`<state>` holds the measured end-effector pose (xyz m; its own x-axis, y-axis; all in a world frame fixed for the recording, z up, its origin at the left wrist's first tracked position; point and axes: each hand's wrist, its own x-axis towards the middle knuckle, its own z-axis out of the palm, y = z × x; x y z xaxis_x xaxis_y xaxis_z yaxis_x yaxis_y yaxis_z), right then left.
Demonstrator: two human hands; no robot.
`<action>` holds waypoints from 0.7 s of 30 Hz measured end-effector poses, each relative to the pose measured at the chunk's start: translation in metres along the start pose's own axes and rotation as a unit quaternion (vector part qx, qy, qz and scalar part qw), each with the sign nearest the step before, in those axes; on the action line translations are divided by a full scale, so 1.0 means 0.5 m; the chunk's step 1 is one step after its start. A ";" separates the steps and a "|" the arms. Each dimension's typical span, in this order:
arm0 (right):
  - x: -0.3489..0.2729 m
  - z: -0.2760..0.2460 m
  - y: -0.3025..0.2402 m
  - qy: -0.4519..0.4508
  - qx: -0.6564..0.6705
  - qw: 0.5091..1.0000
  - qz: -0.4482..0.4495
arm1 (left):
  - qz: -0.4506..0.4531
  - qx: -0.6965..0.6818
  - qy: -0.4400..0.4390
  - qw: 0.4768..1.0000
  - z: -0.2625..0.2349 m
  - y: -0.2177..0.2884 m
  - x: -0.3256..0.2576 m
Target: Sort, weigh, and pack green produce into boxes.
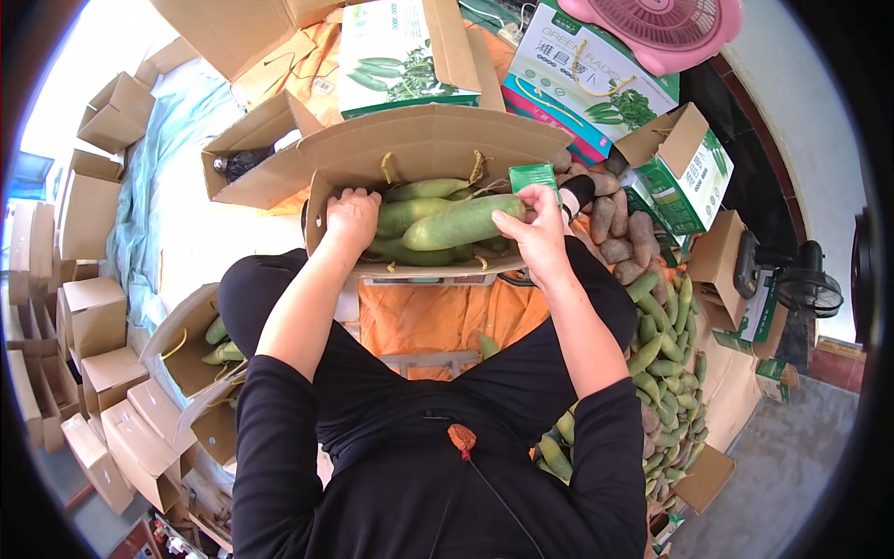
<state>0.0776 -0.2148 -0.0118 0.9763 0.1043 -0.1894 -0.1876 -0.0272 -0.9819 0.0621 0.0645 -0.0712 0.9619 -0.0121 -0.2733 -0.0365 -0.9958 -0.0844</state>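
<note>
In front of me an opened cardboard carton (410,135) with yellow rope handles holds several long green radishes (407,216). My right hand (538,233) grips the right end of a large pale-green radish (461,224), thumb on top, and this radish lies across the others. Inside the left end of the carton is my left hand (352,219), its fingers curled downward; what they hold, if anything, is hidden. A green flap (534,177) stands up at the carton's right side, right beside my right fingers.
Loose green radishes (666,363) are heaped to my right, with brownish-red roots (615,224) beyond. Another carton with radishes (186,345) stands by my left knee. Open cartons (112,307) line the left. A pink fan (656,28) and a black fan (808,279) are at right.
</note>
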 end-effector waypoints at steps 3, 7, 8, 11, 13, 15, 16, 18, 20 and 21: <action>0.029 -0.018 0.028 -0.012 -0.114 0.993 0.020 | 0.014 -0.024 0.045 0.999 -0.034 0.002 -0.011; 0.033 -0.030 0.007 -0.071 -0.367 0.927 0.031 | 0.034 -0.083 0.068 0.994 -0.074 0.002 -0.029; 0.029 -0.032 0.005 -0.092 -0.422 0.902 0.029 | 0.041 -0.097 0.075 0.992 -0.080 0.003 -0.032; 0.014 -0.029 0.002 -0.117 -0.483 0.867 0.030 | 0.058 -0.112 0.088 0.988 -0.093 0.009 -0.041; 0.010 -0.024 -0.004 -0.123 -0.490 0.862 0.036 | 0.055 -0.107 0.060 0.991 -0.113 0.015 -0.050; 0.010 -0.020 -0.016 -0.135 -0.482 0.865 0.043 | 0.052 -0.101 0.032 0.993 -0.138 0.021 -0.060; 0.009 -0.024 -0.016 -0.114 -0.448 0.887 -0.002 | 0.060 -0.102 0.024 0.993 -0.150 0.024 -0.066; 0.011 -0.036 -0.030 -0.091 -0.342 0.934 -0.052 | 0.064 -0.101 0.015 0.993 -0.177 0.025 -0.081; 0.002 -0.026 -0.086 -0.054 -0.291 0.952 -0.072 | 0.063 -0.118 0.014 0.991 -0.193 0.013 -0.103; -0.009 -0.025 -0.113 -0.019 -0.291 0.953 -0.086 | 0.059 -0.116 0.013 0.991 -0.198 0.007 -0.114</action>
<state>0.0852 -0.2264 0.0448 0.9806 0.1924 -0.0365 0.0773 -0.5515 -0.8306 0.0341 0.0529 0.0392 0.9615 -0.1296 -0.2424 -0.0891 -0.9812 0.1712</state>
